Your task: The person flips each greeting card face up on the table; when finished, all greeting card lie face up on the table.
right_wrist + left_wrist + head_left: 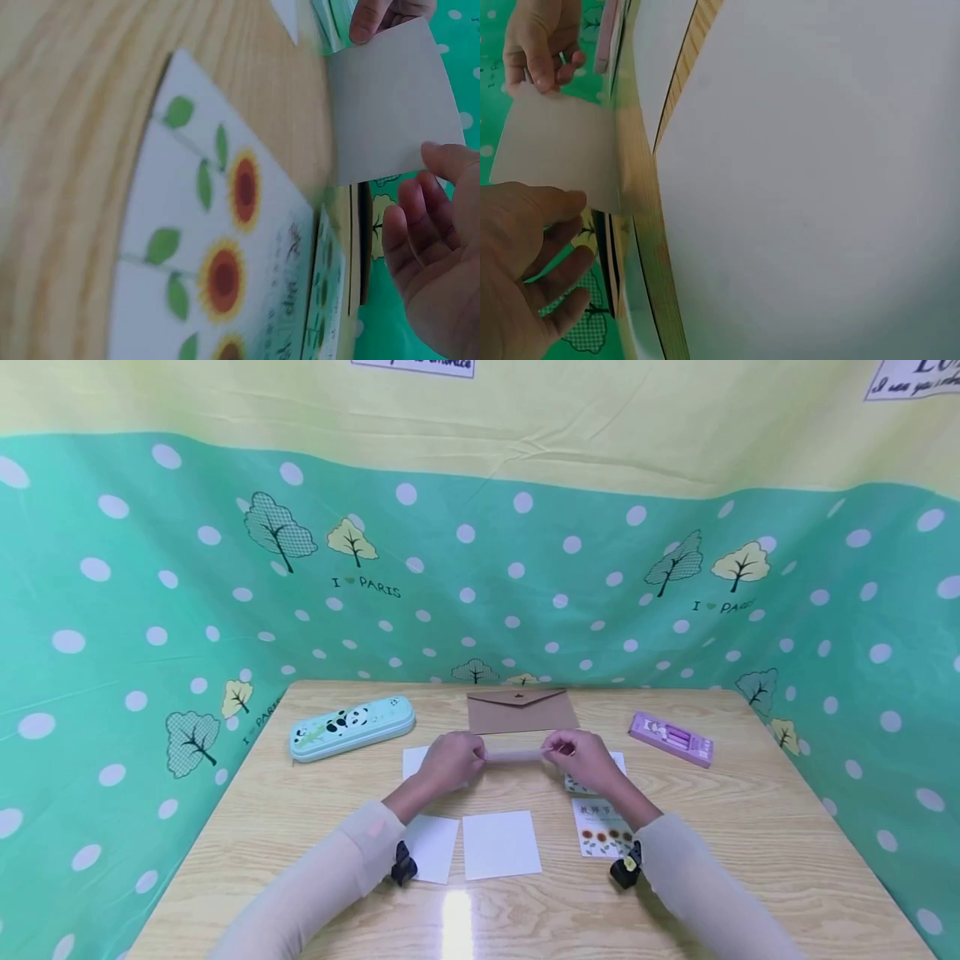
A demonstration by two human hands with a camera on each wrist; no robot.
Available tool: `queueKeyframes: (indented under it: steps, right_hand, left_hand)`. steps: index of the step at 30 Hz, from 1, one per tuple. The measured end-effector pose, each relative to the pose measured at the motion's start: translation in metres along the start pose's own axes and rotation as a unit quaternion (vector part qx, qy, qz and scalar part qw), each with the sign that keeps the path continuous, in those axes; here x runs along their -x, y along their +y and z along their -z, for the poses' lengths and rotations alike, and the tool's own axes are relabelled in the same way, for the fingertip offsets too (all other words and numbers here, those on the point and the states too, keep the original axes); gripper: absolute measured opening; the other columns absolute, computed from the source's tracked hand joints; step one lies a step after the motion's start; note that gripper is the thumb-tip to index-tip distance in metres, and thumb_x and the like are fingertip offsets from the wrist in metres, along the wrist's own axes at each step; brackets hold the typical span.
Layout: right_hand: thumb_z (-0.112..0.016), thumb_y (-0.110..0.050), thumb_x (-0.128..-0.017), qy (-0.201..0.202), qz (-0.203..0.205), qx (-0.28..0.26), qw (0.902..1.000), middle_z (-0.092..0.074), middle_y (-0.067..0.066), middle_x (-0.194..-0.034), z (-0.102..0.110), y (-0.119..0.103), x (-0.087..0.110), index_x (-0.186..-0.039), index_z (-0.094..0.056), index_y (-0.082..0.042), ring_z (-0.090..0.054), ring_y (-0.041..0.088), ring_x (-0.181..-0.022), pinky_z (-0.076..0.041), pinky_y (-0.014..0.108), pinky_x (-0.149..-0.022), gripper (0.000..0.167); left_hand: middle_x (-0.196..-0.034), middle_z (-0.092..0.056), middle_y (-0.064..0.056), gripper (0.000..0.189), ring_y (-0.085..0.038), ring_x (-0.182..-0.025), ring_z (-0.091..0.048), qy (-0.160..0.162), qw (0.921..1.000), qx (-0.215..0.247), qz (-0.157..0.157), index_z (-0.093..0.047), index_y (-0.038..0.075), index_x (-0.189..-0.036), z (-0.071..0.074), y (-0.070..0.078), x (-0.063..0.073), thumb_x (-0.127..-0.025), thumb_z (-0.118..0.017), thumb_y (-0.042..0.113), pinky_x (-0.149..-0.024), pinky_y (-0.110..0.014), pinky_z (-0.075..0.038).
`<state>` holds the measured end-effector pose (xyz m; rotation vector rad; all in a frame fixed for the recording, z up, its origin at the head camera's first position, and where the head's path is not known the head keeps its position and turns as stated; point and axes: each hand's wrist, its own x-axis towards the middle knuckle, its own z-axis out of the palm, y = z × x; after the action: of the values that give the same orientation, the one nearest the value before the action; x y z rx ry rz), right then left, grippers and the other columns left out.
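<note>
A blank white card [513,757] is held up between both hands above the middle of the table, tilted on edge. My left hand [452,762] pinches its left end between thumb and fingers. At the opposite end, the right hand [588,760] pinches the card too. In the right wrist view the plain face of the card [397,105] shows, with the right thumb on its edge. White cards lie below the left hand, one partly covered [413,760], another [437,852] by the wrist, a third [501,845] near the centre. Under the right arm lie a sunflower card [595,837] and a second sunflower card [617,763], partly hidden.
Behind the hands lies a brown envelope [521,713]. A light blue panda pencil case [352,728] is at the back left, and a purple box [671,739] at the back right. Green dotted cloth [480,577] hangs around the wooden table [750,827].
</note>
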<state>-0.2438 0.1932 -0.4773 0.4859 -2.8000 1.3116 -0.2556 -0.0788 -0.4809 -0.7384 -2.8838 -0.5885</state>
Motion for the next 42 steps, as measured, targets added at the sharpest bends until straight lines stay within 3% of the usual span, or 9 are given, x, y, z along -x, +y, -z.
queueKeyframes:
  steps: [4, 12, 23, 34, 42]
  right_hand:
    - [-0.074, -0.016, -0.093, -0.018, -0.004, -0.001, 0.9998, -0.072, 0.004, -0.089, 0.000, 0.003, 0.006, -0.100, -0.075, -0.016, -0.061, 0.010, -0.077, -0.054, 0.021, -0.068, 0.008]
    - [-0.069, -0.022, -0.097, -0.057, -0.032, 0.001, 0.9979, -0.073, 0.002, -0.089, -0.004, 0.008, 0.015, -0.109, -0.076, -0.012, -0.064, 0.012, -0.073, -0.054, 0.022, -0.065, 0.017]
    - [-0.070, -0.025, -0.096, -0.106, -0.040, 0.052, 0.9922, -0.067, -0.007, -0.079, -0.009, 0.009, 0.016, -0.125, -0.072, -0.013, -0.057, 0.008, -0.062, -0.048, 0.022, -0.059, 0.031]
    - [-0.070, -0.023, -0.096, -0.108, -0.059, 0.077, 0.9895, -0.057, -0.007, -0.068, -0.013, 0.008, 0.015, -0.129, -0.070, -0.013, -0.043, 0.007, -0.056, -0.039, 0.022, -0.058, 0.035]
    - [-0.071, -0.022, -0.094, -0.102, -0.071, 0.094, 0.9878, -0.055, -0.007, -0.064, -0.019, 0.008, 0.014, -0.129, -0.071, -0.015, -0.043, 0.009, -0.054, -0.037, 0.023, -0.056, 0.036]
  left_hand:
    - [-0.094, -0.078, 0.004, 0.004, -0.017, -0.089, -0.072, -0.014, 0.9999, -0.006, -0.001, -0.077, 0.020, -0.092, -0.003, 0.000, 0.000, -0.090, -0.075, 0.017, -0.084, -0.033, -0.059]
    - [-0.102, -0.078, 0.002, 0.009, -0.019, -0.095, -0.068, -0.057, 0.9979, -0.018, 0.023, -0.078, 0.020, -0.101, -0.006, 0.003, -0.003, -0.093, -0.074, 0.022, -0.094, -0.041, -0.054]
    - [-0.117, -0.075, -0.002, 0.021, -0.025, -0.111, -0.067, -0.071, 0.9959, -0.051, 0.025, -0.078, 0.022, -0.113, -0.012, 0.005, -0.008, -0.095, -0.069, 0.017, -0.101, -0.047, -0.052]
    - [-0.123, -0.073, -0.003, 0.029, -0.025, -0.113, -0.067, -0.078, 0.9928, -0.091, -0.003, -0.075, 0.022, -0.122, -0.011, 0.010, -0.007, -0.099, -0.061, 0.012, -0.096, -0.045, -0.055]
    - [-0.126, -0.070, -0.007, 0.032, -0.028, -0.112, -0.065, -0.077, 0.9913, -0.107, -0.006, -0.073, 0.020, -0.126, -0.015, 0.012, -0.006, -0.097, -0.068, 0.031, -0.096, -0.046, -0.054]
